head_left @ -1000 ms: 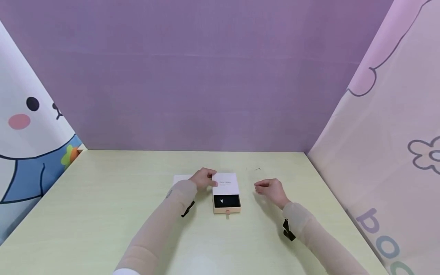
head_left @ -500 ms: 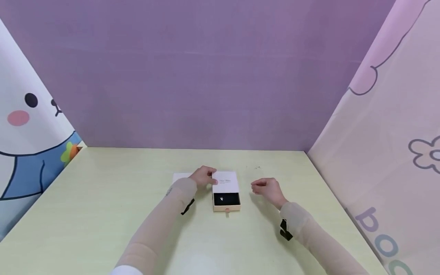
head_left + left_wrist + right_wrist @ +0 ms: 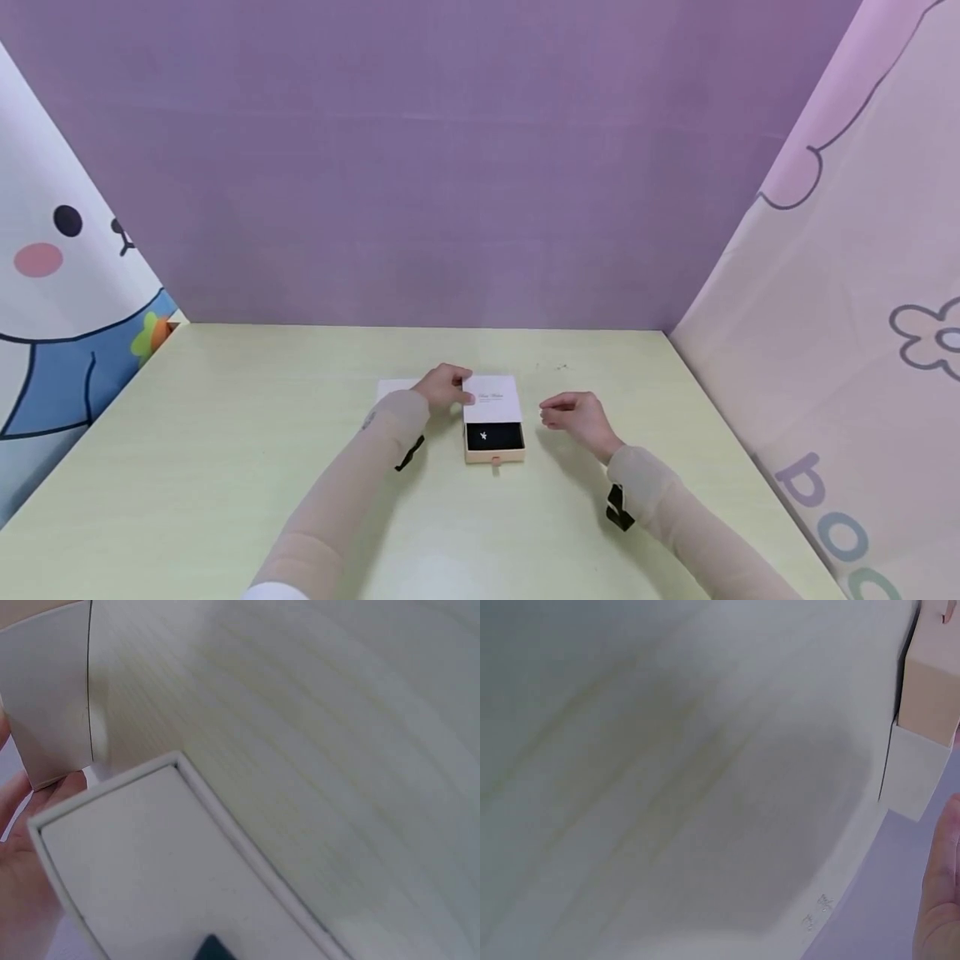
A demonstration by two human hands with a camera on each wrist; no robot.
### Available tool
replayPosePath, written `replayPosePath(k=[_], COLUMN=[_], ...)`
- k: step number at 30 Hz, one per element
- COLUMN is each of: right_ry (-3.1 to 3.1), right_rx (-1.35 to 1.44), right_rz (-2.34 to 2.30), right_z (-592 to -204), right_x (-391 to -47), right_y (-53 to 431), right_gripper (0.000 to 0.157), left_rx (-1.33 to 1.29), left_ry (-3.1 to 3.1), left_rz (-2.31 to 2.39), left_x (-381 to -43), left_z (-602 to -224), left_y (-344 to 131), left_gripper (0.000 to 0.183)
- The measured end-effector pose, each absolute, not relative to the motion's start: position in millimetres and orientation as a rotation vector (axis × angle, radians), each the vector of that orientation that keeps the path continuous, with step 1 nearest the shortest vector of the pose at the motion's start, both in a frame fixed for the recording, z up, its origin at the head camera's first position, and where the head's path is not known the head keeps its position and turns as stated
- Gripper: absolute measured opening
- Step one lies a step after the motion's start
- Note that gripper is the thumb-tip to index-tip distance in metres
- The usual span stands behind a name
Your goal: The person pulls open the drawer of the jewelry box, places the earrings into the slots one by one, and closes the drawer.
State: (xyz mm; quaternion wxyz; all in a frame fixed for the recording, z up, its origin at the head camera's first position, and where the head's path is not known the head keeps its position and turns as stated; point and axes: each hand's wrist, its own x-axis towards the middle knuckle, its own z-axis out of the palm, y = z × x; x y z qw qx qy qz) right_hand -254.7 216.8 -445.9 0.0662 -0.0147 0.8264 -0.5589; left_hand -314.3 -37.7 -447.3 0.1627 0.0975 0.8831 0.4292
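Left hand on box near tray

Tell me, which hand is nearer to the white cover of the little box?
Left. The left hand holds the white cover at its left side; the right hand is off to its right, not touching it.

The left side of the box is blocked by the left hand, by which it is gripped, and by a white tray beyond. On its right, a narrow gap is left before the right hand. In front of it, a free lane is bounded by both sleeves. Behind it, rightward, room is interrupted by tiny pieces.
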Motion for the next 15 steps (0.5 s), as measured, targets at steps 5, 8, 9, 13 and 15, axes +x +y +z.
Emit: replayPosePath(k=[5, 8, 9, 13, 15], right_ry=[2.497, 2.489, 2.483, 2.451, 2.444], right_rx=[-0.062, -0.07, -0.068, -0.059, -0.057], right_rz=[-1.673, -1.679, -1.682, -1.696, -1.695], right_z=[-442, -440, -439, -439, -439], right_x=[-252, -251, -251, -250, -249], right_y=[211, 209, 208, 205, 204], right_gripper=[0.022, 0.022, 0.022, 0.023, 0.023], left_rx=[0.299, 0.3, 0.295, 0.288, 0.284], left_ry=[2.522, 2.52, 2.517, 2.517, 2.517], left_rz=[1.222, 1.228, 1.231, 1.231, 1.232], left_x=[-315, -315, -315, -317, -317], left_z=[-448, -448, -448, -449, -449], left_y=[-39, -39, -40, -40, -39], left_gripper=[0.058, 0.058, 0.058, 0.058, 0.058])
